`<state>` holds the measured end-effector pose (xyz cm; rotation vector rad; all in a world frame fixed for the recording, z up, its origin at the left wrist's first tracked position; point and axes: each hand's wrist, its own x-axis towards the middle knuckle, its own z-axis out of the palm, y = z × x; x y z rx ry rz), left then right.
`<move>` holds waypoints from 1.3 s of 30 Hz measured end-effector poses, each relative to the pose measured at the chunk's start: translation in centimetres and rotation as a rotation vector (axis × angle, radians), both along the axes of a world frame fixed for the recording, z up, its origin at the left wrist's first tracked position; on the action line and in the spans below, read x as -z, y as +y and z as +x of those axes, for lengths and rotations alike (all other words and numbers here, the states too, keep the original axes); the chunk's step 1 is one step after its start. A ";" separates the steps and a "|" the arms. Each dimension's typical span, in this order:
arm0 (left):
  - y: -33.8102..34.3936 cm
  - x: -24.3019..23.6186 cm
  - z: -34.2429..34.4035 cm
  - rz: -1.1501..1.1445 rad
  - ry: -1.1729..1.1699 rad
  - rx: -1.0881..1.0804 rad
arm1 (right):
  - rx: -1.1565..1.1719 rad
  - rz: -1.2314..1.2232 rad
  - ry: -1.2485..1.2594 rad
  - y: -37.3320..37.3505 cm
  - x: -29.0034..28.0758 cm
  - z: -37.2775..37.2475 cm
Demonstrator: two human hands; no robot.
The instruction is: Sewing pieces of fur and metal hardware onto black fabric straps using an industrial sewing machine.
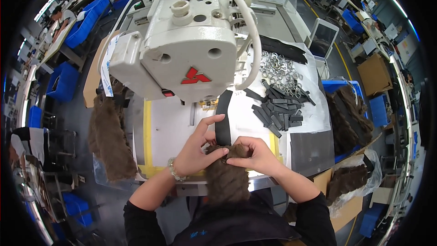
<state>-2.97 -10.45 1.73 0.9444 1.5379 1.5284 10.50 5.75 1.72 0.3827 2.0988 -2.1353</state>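
Observation:
A brown furry fabric piece (pixel 227 184) hangs over the table's near edge, its lower end against my dark clothing. From its upper end a black strap (pixel 223 118) runs away from me toward the sewing machine head (pixel 191 59). My left hand (pixel 196 148) pinches the piece's top edge with the thumb; its index finger reaches out beside the strap. Close by, my right hand (pixel 256 155) grips the same edge between thumb and fingers. The fold between my fingertips is partly hidden.
Right of the machine lie short black strap pieces (pixel 280 111) and a heap of metal rings (pixel 280 70). Another brown furry piece (pixel 109 141) rests at the left. A blue crate (pixel 339 83) with furry pieces stands at the right. A person works at the far left.

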 end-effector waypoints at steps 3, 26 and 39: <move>-0.2 0.0 -0.1 0.008 -0.056 -0.008 | -0.006 -0.028 -0.040 -0.1 -0.3 -0.1; -0.3 -0.5 -1.0 -0.092 -0.088 0.046 | -0.061 -0.205 0.000 0.4 1.1 -0.3; -0.2 1.7 -0.8 0.035 -0.065 -0.111 | -0.132 -0.270 -0.009 -2.7 1.6 5.1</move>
